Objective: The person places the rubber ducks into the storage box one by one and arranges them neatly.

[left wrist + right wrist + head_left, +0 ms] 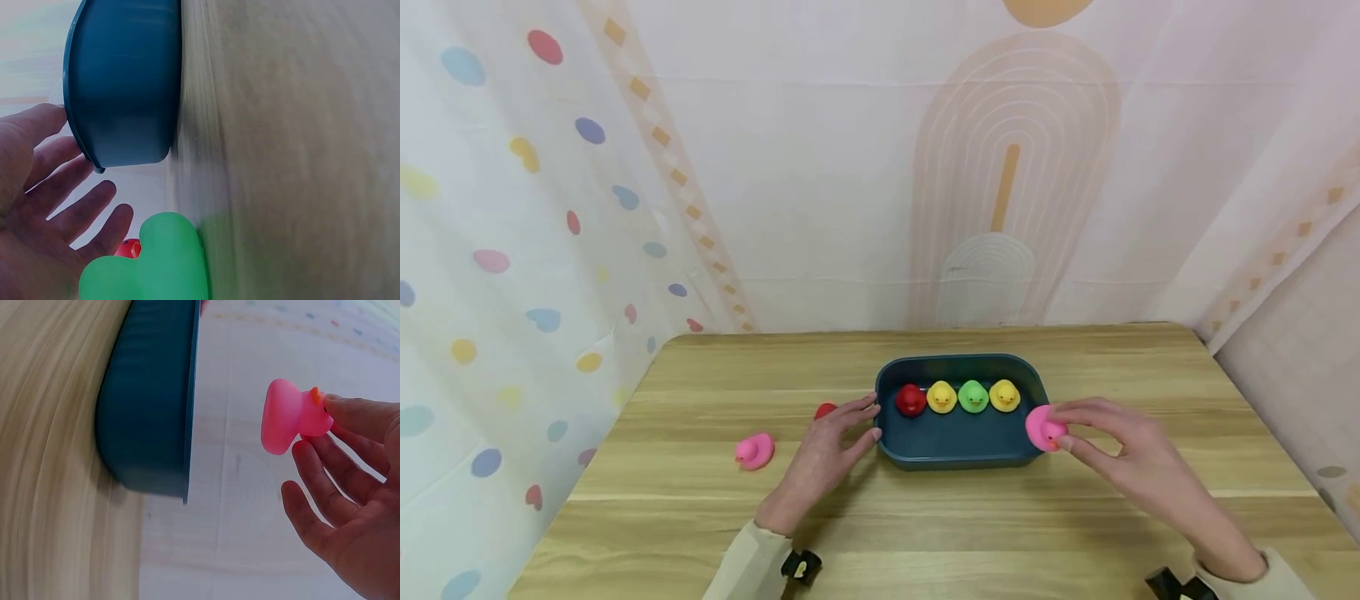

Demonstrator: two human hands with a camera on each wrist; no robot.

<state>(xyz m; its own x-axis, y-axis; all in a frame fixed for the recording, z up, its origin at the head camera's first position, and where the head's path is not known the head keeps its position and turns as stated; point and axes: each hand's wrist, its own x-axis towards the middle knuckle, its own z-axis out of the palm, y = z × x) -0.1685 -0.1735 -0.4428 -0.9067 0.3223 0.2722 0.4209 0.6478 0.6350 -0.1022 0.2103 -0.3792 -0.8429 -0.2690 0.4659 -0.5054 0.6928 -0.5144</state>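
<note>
Loading the tray [955,437] seems to be the step in hand: the right hand [1123,442] pinches a pink duck [1043,428] by its head, raised above the tray's right end. The next move likely calls for bringing it left over the rim and lowering it gently. Inside the tray, along its far side, sit a red duck [911,401], yellow duck [942,397], green duck [973,397] and second yellow duck [1004,396]. The left hand [820,454], fingers spread, touches the tray's left rim; another pink duck [755,451] lies left of the tray.
</note>
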